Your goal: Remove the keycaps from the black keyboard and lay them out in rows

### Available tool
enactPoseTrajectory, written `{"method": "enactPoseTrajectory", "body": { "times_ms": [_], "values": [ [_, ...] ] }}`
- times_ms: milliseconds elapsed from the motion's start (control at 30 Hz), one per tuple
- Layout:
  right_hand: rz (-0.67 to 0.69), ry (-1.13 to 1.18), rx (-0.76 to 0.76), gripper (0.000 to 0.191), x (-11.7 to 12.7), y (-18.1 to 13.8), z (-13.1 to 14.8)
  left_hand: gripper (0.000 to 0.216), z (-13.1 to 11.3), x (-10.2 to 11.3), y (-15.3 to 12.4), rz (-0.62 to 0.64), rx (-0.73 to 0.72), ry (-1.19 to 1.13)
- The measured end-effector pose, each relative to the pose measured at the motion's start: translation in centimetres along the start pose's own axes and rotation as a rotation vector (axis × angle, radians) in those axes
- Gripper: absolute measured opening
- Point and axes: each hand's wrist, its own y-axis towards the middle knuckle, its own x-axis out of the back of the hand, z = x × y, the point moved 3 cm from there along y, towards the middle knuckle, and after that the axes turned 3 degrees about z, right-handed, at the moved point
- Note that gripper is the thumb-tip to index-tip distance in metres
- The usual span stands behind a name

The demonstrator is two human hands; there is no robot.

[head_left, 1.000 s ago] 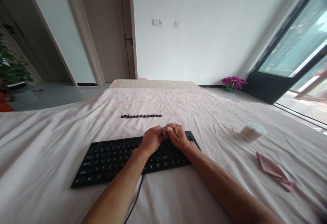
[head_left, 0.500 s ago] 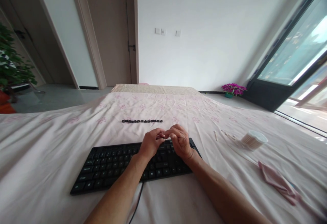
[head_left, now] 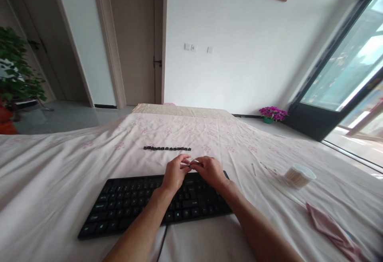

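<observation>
A black keyboard (head_left: 131, 204) lies on a bed covered with a pink flowered sheet (head_left: 60, 166). Both my hands hover over its far edge, fingertips meeting. My right hand (head_left: 210, 171) pinches a thin metal wire tool (head_left: 194, 160). My left hand (head_left: 174, 173) is closed with its fingertips at the tip of that tool; whether a keycap sits between them is too small to tell. Beyond my hands a row of several loose black keycaps (head_left: 166, 148) is lined up on the sheet.
A round tub of cotton swabs (head_left: 299, 175) stands at the right, with a few loose swabs (head_left: 253, 169) beside it. A pink cloth (head_left: 332, 230) lies at the lower right. The keyboard's cable (head_left: 161, 244) runs toward me. A potted plant stands far left, and a glass door is on the right.
My hands have lifted from the keyboard's top row and drawn together around the wire tool. The camera has tilted upward, so the bed and keyboard sit lower in view.
</observation>
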Motion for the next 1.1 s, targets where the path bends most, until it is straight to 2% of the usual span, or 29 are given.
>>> {"method": "enactPoseTrajectory", "body": {
  "times_ms": [133,267,333,467,633,867,1100],
  "values": [
    [0.076,-0.03,-0.057,0.024,0.1,-0.1,-0.3,0.038,0.4,-0.1,0.2,0.035,-0.013,0.015],
    [0.1,-0.007,-0.034,0.022,0.7,0.6,-1.3,0.041,0.5,-0.2,0.2,0.04,-0.015,0.066],
    [0.088,0.011,-0.061,0.021,1.1,1.6,-2.5,0.042,0.4,-0.2,0.2,0.031,-0.02,0.124],
    [0.019,-0.065,-0.223,0.019,1.6,4.4,-5.9,0.036,0.2,-0.4,0.1,0.059,-0.054,0.235],
    [0.002,-0.124,-0.28,0.019,0.3,7.2,-8.5,0.029,-0.1,-0.6,-0.1,0.109,-0.093,0.3],
    [0.019,-0.131,-0.281,0.019,-1.3,9.0,-9.6,0.024,-0.3,-0.6,-0.2,0.125,-0.125,0.329],
    [0.01,-0.074,-0.276,0.021,-1.5,8.8,-9.6,0.022,-0.4,-0.6,-0.3,0.131,-0.137,0.364]
  ]
}}
